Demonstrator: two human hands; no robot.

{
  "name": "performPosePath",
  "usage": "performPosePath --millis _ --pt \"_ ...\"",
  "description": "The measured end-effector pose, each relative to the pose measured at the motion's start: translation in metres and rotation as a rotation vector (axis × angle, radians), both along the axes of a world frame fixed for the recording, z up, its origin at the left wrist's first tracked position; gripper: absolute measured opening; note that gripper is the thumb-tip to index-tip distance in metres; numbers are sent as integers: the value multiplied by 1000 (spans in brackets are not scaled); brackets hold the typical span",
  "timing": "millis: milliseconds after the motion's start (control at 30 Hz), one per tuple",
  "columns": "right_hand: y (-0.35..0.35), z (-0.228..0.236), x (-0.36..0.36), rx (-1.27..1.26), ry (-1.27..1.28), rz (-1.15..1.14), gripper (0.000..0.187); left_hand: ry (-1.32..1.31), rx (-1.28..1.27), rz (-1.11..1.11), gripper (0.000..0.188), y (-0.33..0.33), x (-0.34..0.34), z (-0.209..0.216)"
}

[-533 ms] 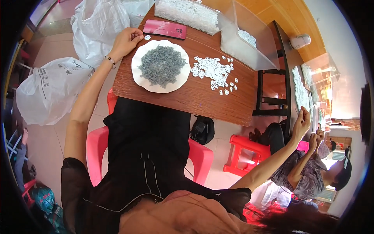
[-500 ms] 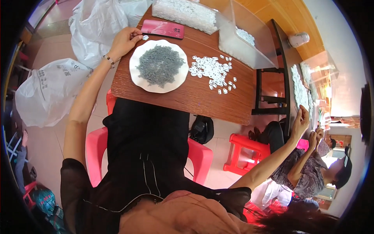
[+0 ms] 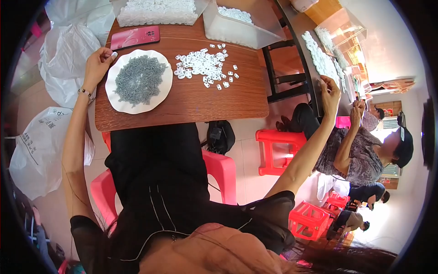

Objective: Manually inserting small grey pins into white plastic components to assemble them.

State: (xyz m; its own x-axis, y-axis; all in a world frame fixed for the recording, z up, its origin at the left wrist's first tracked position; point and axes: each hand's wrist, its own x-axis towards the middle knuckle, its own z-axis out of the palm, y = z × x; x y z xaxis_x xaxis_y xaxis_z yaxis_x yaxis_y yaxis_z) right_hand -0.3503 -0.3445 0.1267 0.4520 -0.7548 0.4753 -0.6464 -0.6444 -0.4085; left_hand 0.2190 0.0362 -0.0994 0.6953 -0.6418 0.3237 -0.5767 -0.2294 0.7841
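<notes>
My left hand (image 3: 96,69) is closed at the far left edge of the brown table (image 3: 223,105), pinching a small white plastic piece (image 3: 114,54). Right beside it stands a scalloped white plate (image 3: 156,101) heaped with small grey pins (image 3: 139,78). To the plate's right lie many loose white plastic pieces (image 3: 205,65) with small holes. Far out to the right, my right hand (image 3: 330,95) is raised by the edge of another table, its fingers pinched together. Whatever is between those fingertips is too small to make out.
A pink phone (image 3: 135,37) lies behind the plate. Two clear bins (image 3: 157,18) (image 3: 242,35) of white pieces stand at the back. White plastic bags (image 3: 48,146) rest at left. A red stool (image 3: 278,146) and a seated co-worker (image 3: 360,153) are at right.
My view has shifted right, so the table and plate appear farther left. My left hand still pinches the white piece by the plate; my right hand stays stretched out to the right.
</notes>
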Motion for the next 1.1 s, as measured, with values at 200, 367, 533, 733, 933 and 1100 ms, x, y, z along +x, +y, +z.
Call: performPosePath --millis 200,367,533,733,933,1100 --pt "-21 9 -17 18 139 -11 20 192 -173 37 22 13 -3 2" --pt "-32 11 -24 -25 277 11 21 494 -296 -43 31 24 -62 56" --pt "-47 -6 -18 -182 350 3 23 667 -409 -168 29 37 -113 76" --pt "19 8 17 -281 -106 -151 24 666 -343 -260 25 39 -170 104" --pt "175 6 119 236 -383 397 16 490 -436 -406 23 24 -197 103" --pt "241 -33 181 530 -48 781 13 453 -388 -428 22 26 -209 106"
